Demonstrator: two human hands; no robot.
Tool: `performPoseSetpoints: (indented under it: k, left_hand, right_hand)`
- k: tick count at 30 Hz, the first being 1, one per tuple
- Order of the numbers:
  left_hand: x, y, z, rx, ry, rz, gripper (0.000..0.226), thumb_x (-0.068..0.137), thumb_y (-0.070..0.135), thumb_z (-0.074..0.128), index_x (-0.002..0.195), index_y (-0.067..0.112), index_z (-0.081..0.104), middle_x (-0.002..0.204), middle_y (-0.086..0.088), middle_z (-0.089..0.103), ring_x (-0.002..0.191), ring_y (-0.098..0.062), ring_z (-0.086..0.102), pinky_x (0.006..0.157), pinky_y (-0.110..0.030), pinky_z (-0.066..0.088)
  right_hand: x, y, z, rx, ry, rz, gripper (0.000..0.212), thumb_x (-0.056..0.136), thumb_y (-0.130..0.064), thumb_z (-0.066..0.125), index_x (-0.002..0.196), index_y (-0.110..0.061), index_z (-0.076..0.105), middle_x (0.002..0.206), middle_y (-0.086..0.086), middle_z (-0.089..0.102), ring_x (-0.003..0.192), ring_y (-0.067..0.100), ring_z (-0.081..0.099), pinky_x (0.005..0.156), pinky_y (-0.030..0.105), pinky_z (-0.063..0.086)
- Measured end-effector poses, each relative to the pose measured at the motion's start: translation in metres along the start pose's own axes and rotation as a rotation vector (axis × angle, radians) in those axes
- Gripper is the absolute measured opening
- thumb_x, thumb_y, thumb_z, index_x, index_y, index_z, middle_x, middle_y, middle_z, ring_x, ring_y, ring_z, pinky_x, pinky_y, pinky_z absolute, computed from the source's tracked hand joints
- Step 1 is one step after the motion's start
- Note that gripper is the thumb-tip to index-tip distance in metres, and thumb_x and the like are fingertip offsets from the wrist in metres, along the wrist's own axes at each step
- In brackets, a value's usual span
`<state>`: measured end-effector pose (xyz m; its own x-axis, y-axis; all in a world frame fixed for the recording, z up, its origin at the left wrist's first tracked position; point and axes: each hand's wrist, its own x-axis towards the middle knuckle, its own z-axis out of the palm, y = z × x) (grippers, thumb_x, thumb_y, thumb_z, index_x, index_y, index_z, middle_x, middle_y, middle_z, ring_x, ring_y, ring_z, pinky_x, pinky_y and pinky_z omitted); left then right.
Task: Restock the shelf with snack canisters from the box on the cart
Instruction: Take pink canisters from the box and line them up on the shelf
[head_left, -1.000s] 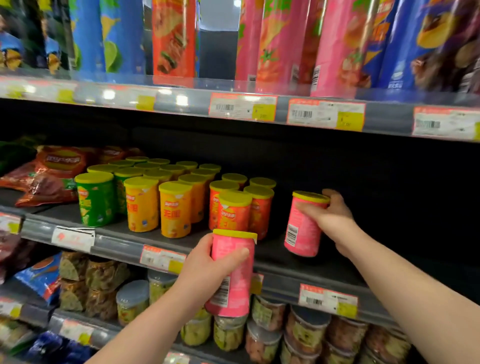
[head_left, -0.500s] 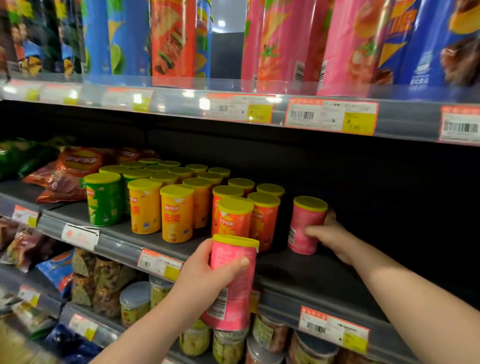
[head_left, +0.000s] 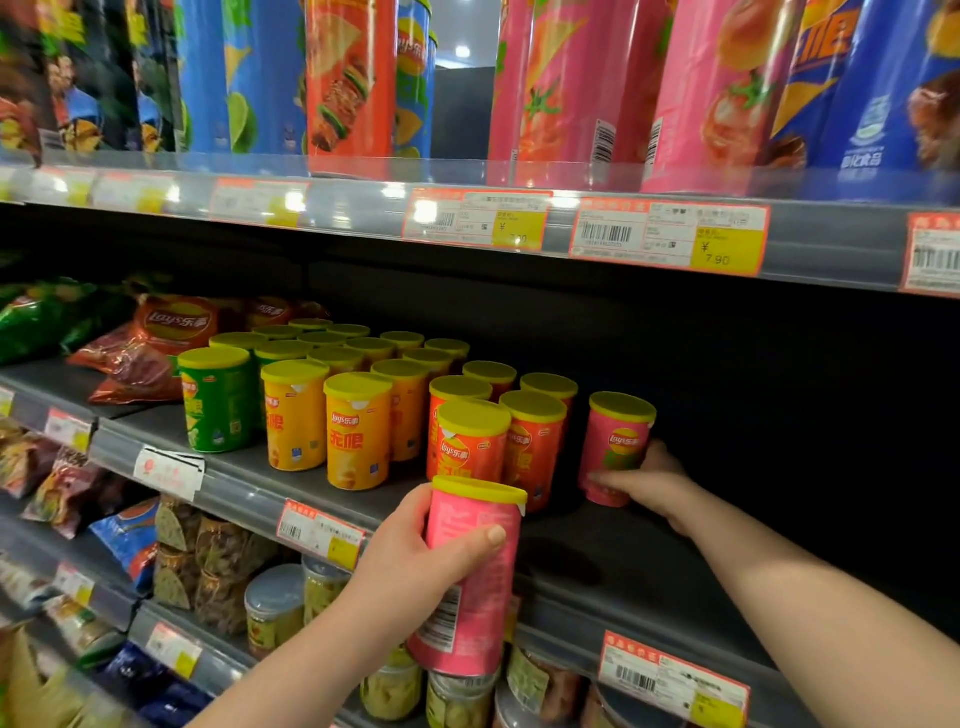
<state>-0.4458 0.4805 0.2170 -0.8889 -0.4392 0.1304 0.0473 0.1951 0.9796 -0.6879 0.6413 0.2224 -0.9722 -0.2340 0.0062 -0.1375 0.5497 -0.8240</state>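
Much dark shelf (head_left: 639, 566) right of pink canister (head_left: 618, 447)

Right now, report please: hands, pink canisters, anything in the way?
Left hand holds one pink canister, off shelf. Right hand grips second pink canister, upright on middle shelf. Orange canisters close beside it.

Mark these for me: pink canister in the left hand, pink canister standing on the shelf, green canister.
Held pink canister (head_left: 480, 592): head view, side wall at mid-height.
Shelved pink canister (head_left: 622, 441): head view, logo on its front.
Green canister (head_left: 218, 410): head view, middle of its front wall.
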Motion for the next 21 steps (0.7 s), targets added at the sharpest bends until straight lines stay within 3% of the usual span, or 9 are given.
performPoseSetpoints:
  k: [5,11,14,16,17,19,21]
  left_hand:
    - [0.001,0.003,0.002,-0.015,-0.008,0.016,0.066,0.042,0.068,0.069,0.099,0.037,0.060,0.090,0.014,0.072,0.083,-0.006,0.069,0.080,-0.033,0.055]
    - [0.003,0.008,0.009,-0.048,-0.029,0.061,0.067,0.042,0.065,0.071,0.100,0.034,0.060,0.091,0.012,0.073,0.084,-0.006,0.069,0.077,-0.029,0.054]
    - [0.008,0.012,0.020,-0.095,-0.046,0.090,0.066,0.043,0.061,0.073,0.101,0.032,0.060,0.092,0.009,0.073,0.087,-0.010,0.070,0.079,-0.032,0.056]
    - [0.013,0.016,0.030,-0.136,-0.057,0.103,0.067,0.044,0.059,0.074,0.102,0.029,0.060,0.091,0.007,0.073,0.086,-0.011,0.070,0.077,-0.031,0.056]
    - [0.015,0.018,0.036,-0.151,-0.061,0.107,0.065,0.045,0.056,0.075,0.102,0.029,0.059,0.090,0.007,0.073,0.086,-0.010,0.070,0.074,-0.029,0.056]
    - [0.020,0.024,0.049,-0.170,-0.077,0.120,0.057,0.054,0.049,0.082,0.102,0.030,0.058,0.091,0.007,0.073,0.085,-0.007,0.070,0.071,-0.025,0.055]
    - [0.024,0.029,0.062,-0.200,-0.111,0.151,0.049,0.063,0.041,0.084,0.103,0.032,0.057,0.093,0.008,0.072,0.086,-0.005,0.069,0.072,-0.024,0.054]
  right_hand:
    - [0.017,0.000,0.007,-0.018,0.053,0.013,0.084,0.063,-0.027,0.087,0.134,-0.011,0.043,0.129,0.014,0.056,0.116,0.030,0.055,0.094,0.039,0.048]
    - [0.010,-0.005,-0.001,-0.076,0.108,0.067,0.088,0.066,-0.034,0.085,0.135,-0.008,0.037,0.135,0.016,0.046,0.121,0.033,0.050,0.093,0.040,0.047]
    - [-0.013,-0.013,-0.018,-0.074,0.087,-0.050,0.059,0.078,-0.029,0.075,0.127,-0.012,0.047,0.128,0.013,0.052,0.112,0.026,0.053,0.087,0.034,0.045]
    - [-0.036,-0.019,-0.030,-0.047,-0.109,-0.161,0.027,0.084,-0.019,0.066,0.109,-0.020,0.056,0.118,0.009,0.059,0.100,0.019,0.056,0.081,0.032,0.045]
    - [-0.050,-0.020,-0.036,-0.020,-0.268,-0.193,0.023,0.085,-0.016,0.064,0.105,-0.024,0.057,0.116,0.007,0.061,0.099,0.016,0.058,0.080,0.031,0.045]
    - [-0.079,-0.022,-0.046,0.060,-0.577,-0.239,0.038,0.077,-0.022,0.067,0.111,-0.034,0.055,0.120,-0.003,0.063,0.108,0.012,0.060,0.084,0.029,0.048]
    - [-0.105,-0.026,-0.048,0.091,-0.714,-0.264,0.054,0.069,-0.031,0.071,0.118,-0.042,0.049,0.122,-0.013,0.063,0.114,0.007,0.059,0.090,0.027,0.049]
